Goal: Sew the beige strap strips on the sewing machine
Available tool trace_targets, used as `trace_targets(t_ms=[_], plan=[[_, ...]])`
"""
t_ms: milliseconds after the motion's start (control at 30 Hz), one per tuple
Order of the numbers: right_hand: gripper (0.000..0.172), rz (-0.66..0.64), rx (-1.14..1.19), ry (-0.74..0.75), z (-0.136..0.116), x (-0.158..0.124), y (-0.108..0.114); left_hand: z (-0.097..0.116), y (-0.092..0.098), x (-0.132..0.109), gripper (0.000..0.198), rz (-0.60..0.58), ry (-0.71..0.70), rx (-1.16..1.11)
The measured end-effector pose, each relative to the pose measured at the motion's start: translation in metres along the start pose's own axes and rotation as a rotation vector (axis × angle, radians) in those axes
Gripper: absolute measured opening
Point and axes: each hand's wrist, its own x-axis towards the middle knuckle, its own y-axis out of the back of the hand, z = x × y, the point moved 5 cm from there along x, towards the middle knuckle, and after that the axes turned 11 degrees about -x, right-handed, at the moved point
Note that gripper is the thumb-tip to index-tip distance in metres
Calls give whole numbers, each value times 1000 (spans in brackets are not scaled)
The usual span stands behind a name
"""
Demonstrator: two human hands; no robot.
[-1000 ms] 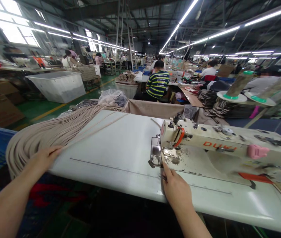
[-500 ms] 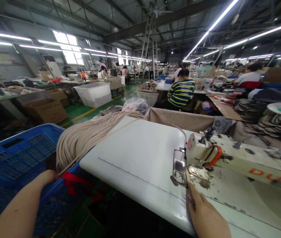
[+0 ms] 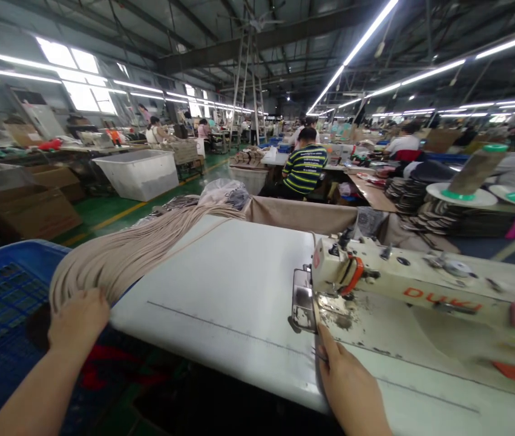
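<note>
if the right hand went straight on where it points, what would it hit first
Probably the metal plate at the sewing machine's needle end, just ahead of the right hand; depth unclear.

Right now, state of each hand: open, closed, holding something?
Left hand: laid on the beige strip bundle; grip cannot be told.
Right hand: on the table by the sewing machine, forefinger stretched out; holding anything cannot be told.

Readable text: one brand name

We read orange letters "DUKI" along the arm of the sewing machine (image 3: pixel 420 284), right of centre in the frame; the striped shirt's white print is too small to read.
</note>
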Motion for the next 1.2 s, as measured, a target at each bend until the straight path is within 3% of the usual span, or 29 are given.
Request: trace_targets(t_ms=[67,133,233,333,400,467,533,633,800,867,933,1000,1100,1200], plan=[[54,3,10,-11,-1,-2,4,52,-28,-17,27,51,-292,54],[55,-8,23,-19,-2,-3,8,115,-59,-43,31,20,-555,-58],[58,-30,39,-18,-2,-5,10,208,-96,-95,33,-117,-768,-291],[63,-45,58,-16,-1,-7,10,292,-118,-152,36,-286,-952,-445],[66,-46,69,-10,-1,-9,9,336,-127,-189,42,-410,-1078,-479],[63,-25,85,5,0,-12,9,367,-132,-216,46,-463,-1130,-494],[52,45,118,27,5,-15,13,384,-135,-234,48,-453,-1132,-498],[27,269,184,41,29,-21,32,391,-135,-247,46,-394,-1139,-507],[23,814,195,-58,100,-21,106,385,-132,-251,42,-302,-1215,-485],[27,958,107,-123,127,-13,137,384,-133,-251,45,-268,-1230,-460],[33,950,-21,-176,147,3,161,384,-136,-252,49,-235,-1247,-439],[40,834,-120,-182,163,25,175,384,-139,-254,50,-205,-1262,-424],[40,648,-185,-108,177,55,183,384,-144,-254,51,-174,-1268,-420],[32,566,-222,-91,185,70,188,383,-145,-253,51,-168,-1260,-435]])
